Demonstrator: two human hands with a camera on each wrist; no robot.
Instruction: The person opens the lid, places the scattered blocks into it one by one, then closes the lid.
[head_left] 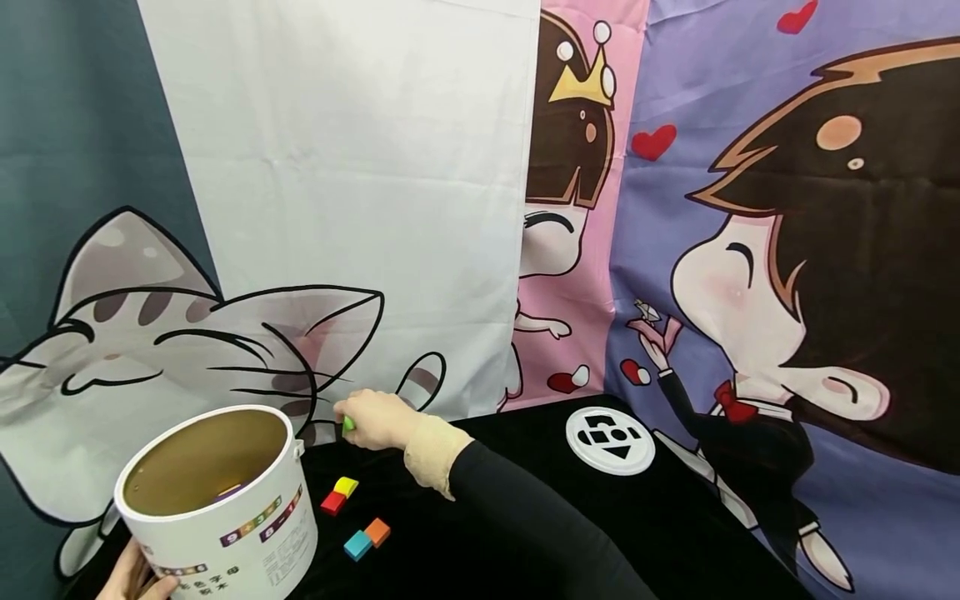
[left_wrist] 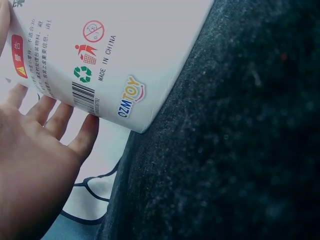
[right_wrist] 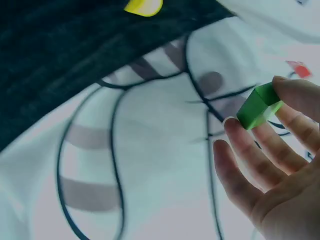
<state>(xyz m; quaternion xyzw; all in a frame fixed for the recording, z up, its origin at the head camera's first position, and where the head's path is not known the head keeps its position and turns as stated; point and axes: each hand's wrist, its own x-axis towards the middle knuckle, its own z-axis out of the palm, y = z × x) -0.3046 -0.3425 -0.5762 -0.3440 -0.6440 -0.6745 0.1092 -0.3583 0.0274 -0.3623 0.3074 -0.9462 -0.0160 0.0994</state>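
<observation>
A green block (right_wrist: 258, 106) is pinched between the thumb and fingers of my right hand (right_wrist: 285, 150), above the far edge of the black cloth in the head view. Only a bit of green shows past that right hand (head_left: 377, 419) there. My left hand (head_left: 135, 577) holds the lower side of a white bucket (head_left: 288, 533), its thumb on the front. In the left wrist view, the fingertips of the left hand (left_wrist: 42, 150) press against the bucket's printed wall (left_wrist: 150, 50). Something purple lies inside the bucket, mostly hidden by the rim.
On the black cloth (head_left: 450, 542), a yellow block (head_left: 346, 487) touches a red block (head_left: 333, 502). Nearer lie a blue block (head_left: 357, 545) and an orange block (head_left: 377, 531). A white round lid with shaped cut-outs (head_left: 637, 456) lies at right. Printed curtains (head_left: 360, 167) hang behind.
</observation>
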